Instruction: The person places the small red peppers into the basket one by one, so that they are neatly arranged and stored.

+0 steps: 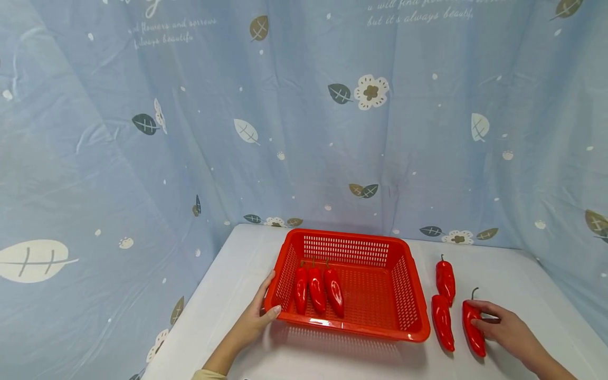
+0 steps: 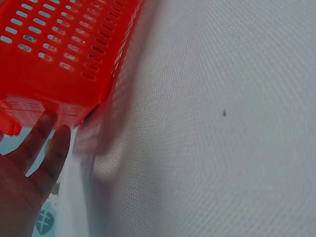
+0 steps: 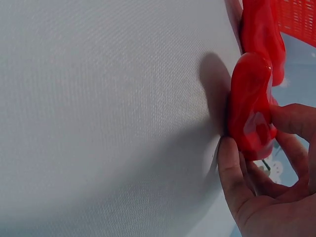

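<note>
A red plastic basket stands on the white table. My left hand rests against its near left corner, the fingers fairly straight along the outside; in the left wrist view the fingertips touch the outer wall. Inside, at the left, three glossy red peppers lie side by side, stems away from me. My right hand pinches a red pepper between thumb and fingers, low at the table surface, right of the basket. Whether that pepper is lifted I cannot tell.
Two more red peppers, a nearer one and a farther one, lie nearly end to end between the basket and my right hand. Behind the white table hangs a blue patterned curtain, which also closes off both sides.
</note>
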Demonstrator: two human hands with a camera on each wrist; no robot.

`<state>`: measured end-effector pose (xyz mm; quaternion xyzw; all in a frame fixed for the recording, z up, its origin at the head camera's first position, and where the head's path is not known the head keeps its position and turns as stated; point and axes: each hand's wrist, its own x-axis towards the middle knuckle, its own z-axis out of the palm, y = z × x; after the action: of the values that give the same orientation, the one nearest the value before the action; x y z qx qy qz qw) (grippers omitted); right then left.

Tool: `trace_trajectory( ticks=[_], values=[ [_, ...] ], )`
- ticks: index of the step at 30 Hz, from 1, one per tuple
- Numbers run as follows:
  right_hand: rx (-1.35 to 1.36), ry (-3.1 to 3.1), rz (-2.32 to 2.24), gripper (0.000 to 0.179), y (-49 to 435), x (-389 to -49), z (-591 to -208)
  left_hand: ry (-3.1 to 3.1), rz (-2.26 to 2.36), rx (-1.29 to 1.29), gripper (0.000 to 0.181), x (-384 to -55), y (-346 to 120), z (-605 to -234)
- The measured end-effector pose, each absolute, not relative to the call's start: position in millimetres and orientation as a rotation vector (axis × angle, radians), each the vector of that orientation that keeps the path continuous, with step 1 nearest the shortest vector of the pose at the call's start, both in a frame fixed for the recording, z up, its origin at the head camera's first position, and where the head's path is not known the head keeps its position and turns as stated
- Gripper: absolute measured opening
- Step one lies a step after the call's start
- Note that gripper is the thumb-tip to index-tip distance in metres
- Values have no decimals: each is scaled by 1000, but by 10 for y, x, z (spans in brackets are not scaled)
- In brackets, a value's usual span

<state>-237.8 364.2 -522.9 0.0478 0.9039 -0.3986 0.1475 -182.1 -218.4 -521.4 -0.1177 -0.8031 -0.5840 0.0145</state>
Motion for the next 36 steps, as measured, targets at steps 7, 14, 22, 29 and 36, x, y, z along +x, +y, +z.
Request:
trace_trajectory(
  ticks=[7,14,22,29,36],
  values=[
    [164,2627,-1098,78,3568,-2374,-5208,-2478,-1849,-394,80,-1821,-2185,-5211],
    [170,2625,-1095,79,3555,-2365,-5201,-2485,-1841,-404,80,-1814,-2186,-5201],
    [151,2623,-1119,79,3560,-2371,-5187,-2495,-1832,-385,80,-1809,-2177,-5184],
    [137,2625,-1142,77,3555,-2378,-5120,-2489,-1834,-384,80,-1811,-2174,-5177],
    [107,2652,-1137,78,3532,-2384,-5054,-2497,-1820,-398,80,-1824,-2188,-5213]
  ],
)
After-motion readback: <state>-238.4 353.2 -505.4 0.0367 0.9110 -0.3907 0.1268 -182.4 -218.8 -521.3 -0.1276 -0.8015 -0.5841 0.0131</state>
